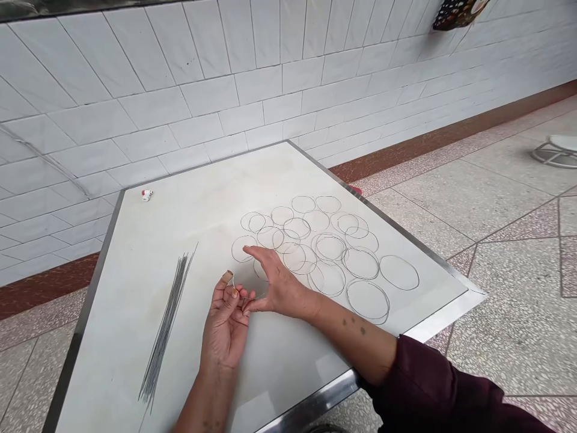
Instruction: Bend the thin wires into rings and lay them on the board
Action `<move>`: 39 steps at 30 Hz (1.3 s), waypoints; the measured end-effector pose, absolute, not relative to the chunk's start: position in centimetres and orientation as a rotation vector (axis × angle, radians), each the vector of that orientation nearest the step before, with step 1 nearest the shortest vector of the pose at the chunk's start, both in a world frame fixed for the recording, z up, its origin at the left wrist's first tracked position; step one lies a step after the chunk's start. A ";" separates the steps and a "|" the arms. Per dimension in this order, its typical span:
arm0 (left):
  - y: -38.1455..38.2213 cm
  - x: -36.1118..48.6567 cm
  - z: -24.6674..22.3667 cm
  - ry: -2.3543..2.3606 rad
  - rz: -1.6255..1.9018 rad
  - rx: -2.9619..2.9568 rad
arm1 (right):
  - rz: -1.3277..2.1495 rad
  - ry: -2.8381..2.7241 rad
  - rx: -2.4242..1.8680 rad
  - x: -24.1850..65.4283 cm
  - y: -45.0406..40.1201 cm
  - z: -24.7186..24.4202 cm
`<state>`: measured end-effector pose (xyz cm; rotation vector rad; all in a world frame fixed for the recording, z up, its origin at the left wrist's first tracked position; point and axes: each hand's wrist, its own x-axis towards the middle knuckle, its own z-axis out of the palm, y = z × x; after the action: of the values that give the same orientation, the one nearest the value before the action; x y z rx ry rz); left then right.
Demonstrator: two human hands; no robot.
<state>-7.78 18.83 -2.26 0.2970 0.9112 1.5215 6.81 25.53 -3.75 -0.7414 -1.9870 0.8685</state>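
Note:
My left hand (225, 328) is palm up near the table's front, its thumb and fingers closed on a thin wire (234, 280) that curves up past the fingertips. A tan wrap covers one of its fingertips. Beside it, my right hand (283, 287) is open, the fingers stretched out and well apart from the thumb. That thumb lies at the left fingertips, close to the wire. Right of the hands, several thin wire rings (360, 263) lie flat, many overlapping. To the left rests a bundle of straight wires (166, 325).
The white table (198, 204) has a metal edge and stands by a tiled wall (252, 84). A small red and white object (146, 195) lies at its far left corner. A white-topped stool (561, 147) stands on the floor at right. A dark patterned item (457, 13) hangs above.

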 end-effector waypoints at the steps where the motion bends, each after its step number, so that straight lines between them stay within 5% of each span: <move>1: 18.8 -7.8 -2.3 0.899 1.517 0.306 | 0.870 -1.984 -0.733 6.9 25.6 -3.6; 21: 18.6 -7.5 -2.1 0.837 1.509 0.370 | 0.998 -1.965 -0.690 6.8 25.2 -3.2; 39: 18.7 -7.3 -2.2 1.085 1.545 0.467 | 0.665 -1.949 -0.750 5.7 24.9 -4.7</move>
<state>-7.28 18.75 -2.18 0.4669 1.0846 1.5455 5.73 24.90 -4.67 -0.7498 -1.9490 0.6654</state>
